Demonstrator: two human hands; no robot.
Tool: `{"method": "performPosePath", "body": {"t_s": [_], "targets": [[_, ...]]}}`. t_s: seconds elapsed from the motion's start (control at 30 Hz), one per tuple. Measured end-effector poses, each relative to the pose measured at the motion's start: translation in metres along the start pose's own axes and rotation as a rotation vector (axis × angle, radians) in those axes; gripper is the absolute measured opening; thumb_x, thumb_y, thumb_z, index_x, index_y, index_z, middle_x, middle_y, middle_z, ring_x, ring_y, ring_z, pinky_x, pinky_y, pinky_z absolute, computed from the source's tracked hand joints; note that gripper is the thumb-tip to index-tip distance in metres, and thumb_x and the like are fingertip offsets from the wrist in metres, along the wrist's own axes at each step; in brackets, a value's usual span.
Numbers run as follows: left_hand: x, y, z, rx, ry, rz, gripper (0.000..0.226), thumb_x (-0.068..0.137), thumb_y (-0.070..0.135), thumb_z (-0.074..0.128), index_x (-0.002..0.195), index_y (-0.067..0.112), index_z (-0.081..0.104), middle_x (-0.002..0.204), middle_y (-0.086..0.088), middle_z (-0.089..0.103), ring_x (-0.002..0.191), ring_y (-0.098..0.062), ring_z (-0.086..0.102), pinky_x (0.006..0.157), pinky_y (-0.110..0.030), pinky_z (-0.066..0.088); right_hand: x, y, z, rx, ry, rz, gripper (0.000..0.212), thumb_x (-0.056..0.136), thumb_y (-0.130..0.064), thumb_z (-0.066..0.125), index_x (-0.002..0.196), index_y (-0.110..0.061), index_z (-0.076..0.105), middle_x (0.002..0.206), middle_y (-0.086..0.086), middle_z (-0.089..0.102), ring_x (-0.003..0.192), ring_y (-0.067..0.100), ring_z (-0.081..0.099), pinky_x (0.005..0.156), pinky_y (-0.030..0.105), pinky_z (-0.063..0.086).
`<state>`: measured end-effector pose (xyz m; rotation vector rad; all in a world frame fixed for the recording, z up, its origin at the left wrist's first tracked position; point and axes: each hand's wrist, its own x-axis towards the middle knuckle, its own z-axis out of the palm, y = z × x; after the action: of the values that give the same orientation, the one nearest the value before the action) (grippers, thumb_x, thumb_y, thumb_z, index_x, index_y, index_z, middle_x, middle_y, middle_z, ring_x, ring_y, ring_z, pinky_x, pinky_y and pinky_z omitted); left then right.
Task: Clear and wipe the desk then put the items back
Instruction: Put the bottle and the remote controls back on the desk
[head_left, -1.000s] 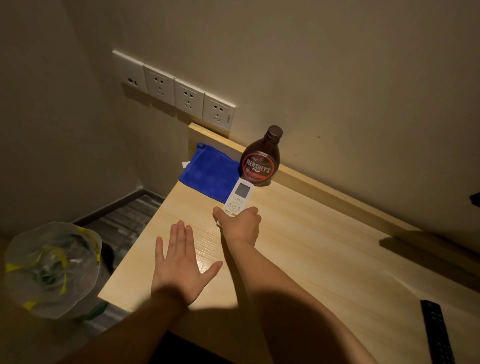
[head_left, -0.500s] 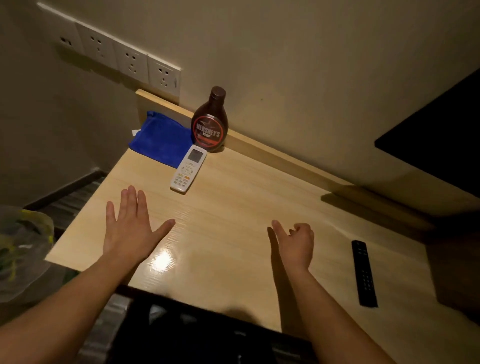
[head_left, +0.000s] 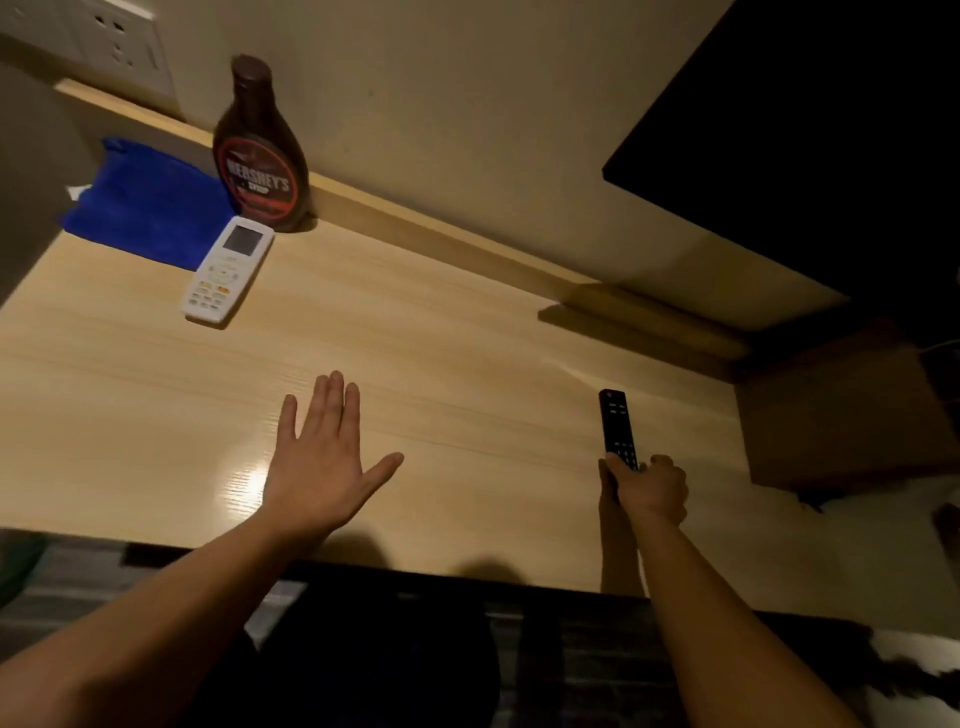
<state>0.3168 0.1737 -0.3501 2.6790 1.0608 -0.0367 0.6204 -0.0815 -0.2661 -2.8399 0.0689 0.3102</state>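
On the light wooden desk (head_left: 441, 364) my right hand (head_left: 649, 488) is closed around the near end of a black remote (head_left: 615, 426), whose far end points away from me. My left hand (head_left: 322, 457) lies flat on the desk with fingers spread, holding nothing. At the back left a white remote with a small screen (head_left: 228, 270) lies next to a folded blue cloth (head_left: 150, 202). Behind them a brown syrup bottle (head_left: 260, 156) stands upright against the desk's raised back edge.
A dark screen (head_left: 805, 130) hangs on the wall at the upper right. A brown cabinet (head_left: 841, 415) adjoins the desk's right end. Wall sockets (head_left: 119, 47) sit at the upper left. Below the near edge the floor is dark.
My right hand let go of the white remote by the bottle, moved right across the desk and closed on the black remote. The view swung right; my left hand stayed flat.
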Motion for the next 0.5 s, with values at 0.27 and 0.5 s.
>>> {"method": "performPosePath", "body": {"t_s": [0.27,0.5], "targets": [[0.002,0.0,0.006,0.058,0.023,-0.015,0.108,0.096,0.086,0.017,0.167,0.005,0.01,0.176,-0.013,0.003,0.163,-0.022,-0.011,0.128,-0.057,-0.001,0.022,0.013,-0.001,0.132,-0.148,0.043,0.037,0.086,-0.033,0.084,0.097,0.0,0.071,0.094,0.013,0.069,0.066,0.018,0.055,0.056,0.029,0.045],[0.002,0.0,0.002,0.041,0.006,-0.031,0.109,0.094,0.087,0.014,0.167,0.006,0.008,0.176,-0.012,-0.002,0.162,-0.021,-0.015,0.129,-0.055,-0.003,0.031,0.011,0.002,0.333,-0.215,0.178,0.035,0.085,-0.019,0.086,0.068,-0.011,0.057,0.088,0.009,0.062,0.07,0.023,0.058,0.074,0.037,0.052]]}}
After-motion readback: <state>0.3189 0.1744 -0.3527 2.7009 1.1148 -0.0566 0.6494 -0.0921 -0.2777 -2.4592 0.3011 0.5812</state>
